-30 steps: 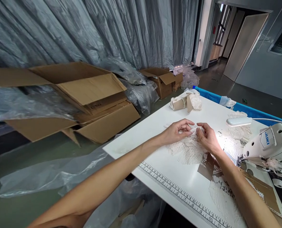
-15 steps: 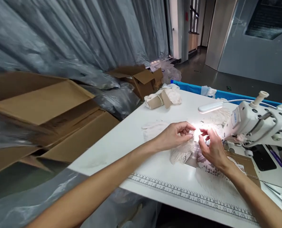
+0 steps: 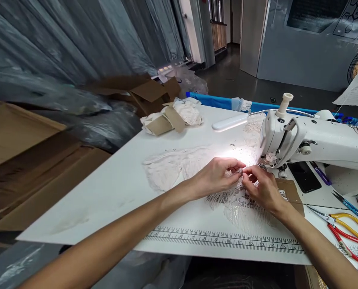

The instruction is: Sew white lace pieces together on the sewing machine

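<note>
White lace fabric with a fringed edge lies on the table in front of the sewing machine. My left hand pinches the lace's upper edge between thumb and fingers. Close against it, my right hand pinches the same edge, fingertips almost touching the left ones. Bright lamp light falls just behind my fingertips, left of the needle area. The exact bit of lace between the fingers is mostly hidden. Another pale lace piece lies flat to the left of my left hand.
A lamp reaches over the table. Scissors with red and yellow handles, blue snips and a black phone lie at right. Bundled lace with cardboard sits at the back. Cardboard boxes stand left.
The view has swung right, showing more of the machine and the scissors. My hands have come together; the right fingers, earlier apart from the left, now pinch the lace beside them.
</note>
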`<state>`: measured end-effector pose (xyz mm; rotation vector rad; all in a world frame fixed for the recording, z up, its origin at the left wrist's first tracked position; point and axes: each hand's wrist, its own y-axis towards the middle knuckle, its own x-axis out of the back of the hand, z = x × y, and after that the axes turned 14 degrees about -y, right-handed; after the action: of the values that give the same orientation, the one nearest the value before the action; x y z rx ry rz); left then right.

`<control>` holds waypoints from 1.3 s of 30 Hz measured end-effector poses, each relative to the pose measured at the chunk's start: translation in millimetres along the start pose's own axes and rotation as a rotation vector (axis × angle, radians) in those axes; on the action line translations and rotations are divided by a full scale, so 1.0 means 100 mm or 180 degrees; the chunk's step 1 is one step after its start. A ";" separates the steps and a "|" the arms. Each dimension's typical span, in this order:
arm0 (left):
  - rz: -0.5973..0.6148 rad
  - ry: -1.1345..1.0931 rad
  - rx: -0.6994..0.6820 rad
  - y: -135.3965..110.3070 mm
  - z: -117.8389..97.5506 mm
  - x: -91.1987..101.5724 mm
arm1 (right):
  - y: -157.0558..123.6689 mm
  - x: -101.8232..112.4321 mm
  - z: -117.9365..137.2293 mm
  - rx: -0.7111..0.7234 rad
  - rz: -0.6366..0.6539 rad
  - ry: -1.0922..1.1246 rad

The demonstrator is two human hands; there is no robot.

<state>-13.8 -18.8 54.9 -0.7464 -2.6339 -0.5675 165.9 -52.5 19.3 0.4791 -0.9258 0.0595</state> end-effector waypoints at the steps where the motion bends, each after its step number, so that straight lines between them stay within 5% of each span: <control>1: -0.0007 -0.0005 -0.0008 0.00 -0.02 -0.01 | 0.00 -0.01 -0.01 0.0015 0.0013 -0.0148; 7: -0.0167 -0.0162 0.0199 -0.01 0.00 -0.04 | -0.02 -0.03 -0.02 0.0073 -0.0021 -0.0757; 16: -0.0286 -0.0447 0.0301 -0.06 0.13 -0.03 | 0.06 0.05 0.08 -0.0617 0.0444 0.0798; 32: -0.0345 -0.0992 0.0480 -0.10 0.13 -0.09 | 0.00 -0.06 0.05 -0.0063 -0.0022 -0.0138; 39: -0.0284 -0.1687 0.0960 -0.07 0.22 -0.05 | 0.03 -0.07 0.04 -0.0257 0.0276 0.0491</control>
<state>-18.5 -15.9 32.1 -0.7663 -3.1454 0.0266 157.8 -50.4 16.9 0.3542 -0.7941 0.1357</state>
